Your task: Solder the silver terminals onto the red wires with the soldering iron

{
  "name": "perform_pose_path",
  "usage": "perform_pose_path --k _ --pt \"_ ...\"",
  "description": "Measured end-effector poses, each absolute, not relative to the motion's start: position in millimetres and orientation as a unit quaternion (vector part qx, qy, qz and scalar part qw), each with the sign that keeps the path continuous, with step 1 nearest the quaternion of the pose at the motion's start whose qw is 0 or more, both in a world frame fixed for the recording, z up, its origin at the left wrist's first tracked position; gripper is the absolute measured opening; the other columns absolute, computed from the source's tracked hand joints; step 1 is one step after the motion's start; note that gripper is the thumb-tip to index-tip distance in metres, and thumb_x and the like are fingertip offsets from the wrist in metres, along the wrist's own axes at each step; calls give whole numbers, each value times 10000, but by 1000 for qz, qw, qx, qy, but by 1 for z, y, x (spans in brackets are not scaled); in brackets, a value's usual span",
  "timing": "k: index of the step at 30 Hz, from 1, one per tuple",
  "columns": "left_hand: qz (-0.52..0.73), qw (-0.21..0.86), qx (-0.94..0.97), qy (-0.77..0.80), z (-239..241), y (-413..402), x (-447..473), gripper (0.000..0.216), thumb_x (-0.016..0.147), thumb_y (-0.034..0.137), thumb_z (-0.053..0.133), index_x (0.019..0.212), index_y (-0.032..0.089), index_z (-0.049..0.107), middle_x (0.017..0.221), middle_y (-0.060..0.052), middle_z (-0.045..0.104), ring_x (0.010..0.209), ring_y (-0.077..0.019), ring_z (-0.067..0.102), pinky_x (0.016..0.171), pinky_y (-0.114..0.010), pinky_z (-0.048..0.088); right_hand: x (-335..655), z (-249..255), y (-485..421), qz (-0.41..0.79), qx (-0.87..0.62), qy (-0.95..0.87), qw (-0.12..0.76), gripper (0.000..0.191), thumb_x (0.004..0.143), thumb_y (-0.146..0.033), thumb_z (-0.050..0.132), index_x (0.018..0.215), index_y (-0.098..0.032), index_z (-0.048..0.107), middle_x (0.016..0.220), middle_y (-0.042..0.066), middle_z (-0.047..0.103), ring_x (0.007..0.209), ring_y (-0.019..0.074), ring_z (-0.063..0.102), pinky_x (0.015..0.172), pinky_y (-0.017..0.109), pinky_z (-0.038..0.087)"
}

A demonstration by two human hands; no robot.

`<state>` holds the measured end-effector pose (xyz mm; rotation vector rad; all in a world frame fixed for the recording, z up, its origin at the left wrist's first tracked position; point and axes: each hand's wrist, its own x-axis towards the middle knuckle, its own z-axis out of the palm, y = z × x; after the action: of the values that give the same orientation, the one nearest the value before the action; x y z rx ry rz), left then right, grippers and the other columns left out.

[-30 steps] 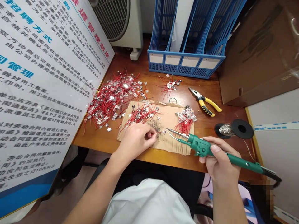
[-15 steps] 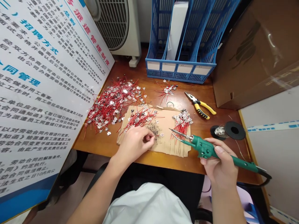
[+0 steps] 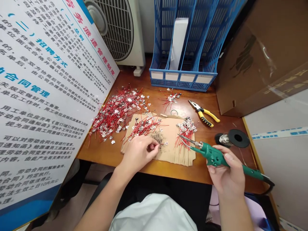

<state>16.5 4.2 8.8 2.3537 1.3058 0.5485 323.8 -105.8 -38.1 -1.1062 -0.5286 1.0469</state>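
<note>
My left hand (image 3: 139, 153) rests on a scorched cardboard pad (image 3: 168, 150) and pinches a short red wire with a metal tab (image 3: 164, 143) against it. My right hand (image 3: 226, 175) grips a green soldering iron (image 3: 216, 158), its metal tip pointing left over the pad's right side, a little apart from the pinched wire. A small bundle of red wires with tabs (image 3: 186, 127) lies just behind the iron's tip. More such wires (image 3: 144, 125) lie on the pad behind my left hand.
A big heap of red tabbed wires (image 3: 115, 112) covers the desk's left. Yellow-handled pliers (image 3: 204, 114), a solder spool (image 3: 232, 138), a blue file rack (image 3: 185, 48), a brown carton (image 3: 262, 57), a fan (image 3: 120, 29) and a printed board (image 3: 43, 96) ring the desk.
The view has tilted, so everything sits lower in frame. The soldering iron's tip has drawn back to the right, away from the pinched wire. My left hand keeps its pinch.
</note>
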Motion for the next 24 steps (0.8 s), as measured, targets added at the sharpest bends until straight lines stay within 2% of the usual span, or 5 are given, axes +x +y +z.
perform_pose_path --k 7,16,20,24 --pt "200 170 842 472 10 -1 17 151 1013 198 756 874 228 807 710 15 701 671 -181 645 729 -322 475 322 -36 -106 469 -498 -222 695 299 900 -496 869 1014 -226 927 709 60 783 442 186 661 342 251 511" --pt "217 153 835 482 8 -9 18 139 1024 215 755 910 230 833 815 -19 816 764 -214 752 762 -338 536 322 -40 -107 479 -481 -206 705 294 907 -486 875 1051 -235 929 766 77 809 485 193 689 346 237 508" --pt "225 153 822 500 9 -14 20 155 1031 205 757 915 240 854 780 -5 821 707 -195 744 718 -321 540 320 -39 -107 481 -481 -210 703 311 908 -505 869 1042 -230 926 757 82 804 482 204 688 349 250 509" --pt "244 159 809 510 5 -19 20 153 1035 199 765 945 235 883 745 -7 811 669 -186 727 666 -301 530 315 -36 -108 467 -485 -170 719 292 929 -495 846 1047 -238 920 759 65 797 466 175 653 355 237 500"
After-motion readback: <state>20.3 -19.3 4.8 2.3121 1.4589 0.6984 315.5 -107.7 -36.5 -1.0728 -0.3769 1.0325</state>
